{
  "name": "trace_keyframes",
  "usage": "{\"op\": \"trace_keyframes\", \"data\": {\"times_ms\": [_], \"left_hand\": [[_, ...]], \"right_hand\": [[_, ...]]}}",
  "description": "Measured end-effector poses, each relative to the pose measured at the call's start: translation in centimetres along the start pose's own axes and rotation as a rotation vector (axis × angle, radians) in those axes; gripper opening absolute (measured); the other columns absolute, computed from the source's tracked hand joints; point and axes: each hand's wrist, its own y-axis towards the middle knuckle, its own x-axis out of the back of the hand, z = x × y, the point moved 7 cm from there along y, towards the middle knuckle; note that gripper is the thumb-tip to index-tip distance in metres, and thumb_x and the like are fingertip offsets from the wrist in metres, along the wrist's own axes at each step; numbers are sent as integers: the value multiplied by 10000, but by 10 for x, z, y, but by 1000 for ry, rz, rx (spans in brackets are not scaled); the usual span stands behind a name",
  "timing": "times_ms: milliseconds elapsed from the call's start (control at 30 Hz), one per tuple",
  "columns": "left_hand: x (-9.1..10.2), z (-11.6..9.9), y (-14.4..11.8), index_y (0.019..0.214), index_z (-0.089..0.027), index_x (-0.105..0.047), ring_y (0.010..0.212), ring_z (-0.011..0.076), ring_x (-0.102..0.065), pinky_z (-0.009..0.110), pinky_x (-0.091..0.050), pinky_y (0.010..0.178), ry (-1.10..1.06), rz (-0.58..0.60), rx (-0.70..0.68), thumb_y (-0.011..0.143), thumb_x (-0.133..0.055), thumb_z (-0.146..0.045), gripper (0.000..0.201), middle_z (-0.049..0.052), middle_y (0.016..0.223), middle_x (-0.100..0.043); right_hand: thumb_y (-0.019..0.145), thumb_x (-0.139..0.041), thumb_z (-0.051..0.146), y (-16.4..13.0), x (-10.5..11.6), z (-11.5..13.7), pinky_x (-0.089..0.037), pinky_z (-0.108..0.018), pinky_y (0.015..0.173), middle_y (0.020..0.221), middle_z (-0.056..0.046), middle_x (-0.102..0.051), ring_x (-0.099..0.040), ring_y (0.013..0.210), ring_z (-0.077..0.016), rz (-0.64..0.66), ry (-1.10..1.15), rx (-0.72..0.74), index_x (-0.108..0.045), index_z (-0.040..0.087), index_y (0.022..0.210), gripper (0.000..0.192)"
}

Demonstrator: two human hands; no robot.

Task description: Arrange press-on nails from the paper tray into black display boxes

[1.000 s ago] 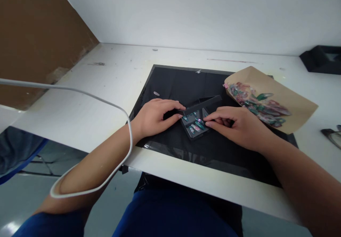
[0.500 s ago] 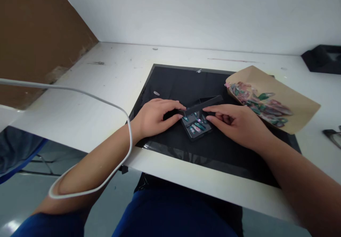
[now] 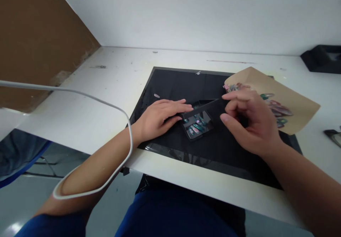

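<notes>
A small black box lies on a black mat and holds several teal and pink press-on nails. Its hinged lid stands half raised. My left hand rests flat on the mat, fingertips touching the lid's left end. My right hand hovers to the right of the box, lifted off it, fingers curled loosely with nothing visible in them. Behind that hand lies a brown paper sheet with a pile of loose nails.
The mat sits on a white table against a white wall. A white cable loops over my left forearm. A single loose nail lies on the mat's left part. Black objects sit at the far right edge.
My right hand has lifted off the box and moved up and to the right, toward the brown paper. My left hand stayed at the lid.
</notes>
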Motion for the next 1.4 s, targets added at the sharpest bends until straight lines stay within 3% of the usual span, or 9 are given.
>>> {"op": "trace_keyframes", "data": {"times_ms": [67, 133, 267, 500, 633, 967, 1100, 1200, 1400], "left_hand": [[-1, -1, 0, 1381, -262, -569, 1372, 204, -575, 416, -509, 1095, -38, 15, -16, 1023, -438, -137, 401, 59, 1367, -685], [-3, -2, -1, 1395, -269, -568, 1402, 215, -543, 438, -502, 1120, -91, 55, -20, 994, -446, -106, 449, 62, 1390, -669], [-7, -4, -3, 1402, -271, -592, 1498, 263, -411, 510, -388, 1226, -127, 162, -2, 928, -557, -159, 489, 51, 1493, -582], [-13, -8, -3, 1407, -307, -600, 1549, 319, -294, 591, -306, 1246, -57, 242, 59, 897, -706, -498, 555, 44, 1554, -509], [-14, -9, -3, 1432, -312, -570, 1545, 300, -313, 564, -339, 1238, -82, 237, 47, 897, -711, -498, 584, 44, 1565, -497], [-22, -8, -6, 1455, -299, -541, 1541, 294, -326, 527, -329, 1247, 6, 252, 38, 893, -669, -607, 654, 34, 1622, -417], [-22, -13, -5, 1435, -305, -570, 1497, 337, -376, 547, -352, 1221, 87, 244, 26, 891, -674, -515, 593, 31, 1602, -454], [-17, -13, -4, 1366, -343, -638, 1305, 349, -539, 534, -474, 1089, 164, 188, 83, 800, -723, -474, 587, 46, 1471, -578], [25, 28, -16, 1231, -328, -742, 1087, 293, -612, 496, -510, 988, 376, -117, 401, 832, -724, -450, 417, 65, 1272, -640]], "right_hand": [[918, -659, 298, 0, -7, 8, -407, -308, 574, 692, 13, -548, -504, 583, -141, 175, 3, 94, -664, 250, 968, 70], [909, -696, 348, -2, -13, 13, -359, -295, 532, 619, 20, -527, -474, 546, -121, 326, 24, 138, -633, 228, 714, 237], [891, -710, 466, -2, -6, 17, -273, -286, 478, 519, 55, -366, -329, 483, -98, 344, 72, 123, -426, 216, 564, 500], [877, -674, 611, -2, 0, 4, -279, -288, 494, 567, 37, -471, -441, 500, -126, 213, -358, 92, -523, 224, 708, 448], [965, -612, 482, -4, -19, -3, -347, -288, 554, 687, 10, -592, -567, 622, -148, 333, -306, 54, -631, 228, 782, 315], [957, -625, 441, -5, -34, -14, -363, -282, 544, 648, 25, -555, -515, 574, -130, 440, -125, -75, -519, 216, 658, 389], [970, -613, 409, -7, -40, -4, -446, -276, 611, 713, 20, -632, -593, 654, -142, 454, 15, -55, -699, 240, 887, 207], [954, -645, 401, -9, -43, 3, -493, -276, 651, 810, 10, -678, -641, 733, -153, 451, 84, -41, -711, 269, 1160, 253], [973, -618, 355, -3, -30, -4, -543, -307, 735, 1014, -48, -674, -648, 809, -159, 258, 73, 27, -703, 249, 1157, 228]]}}
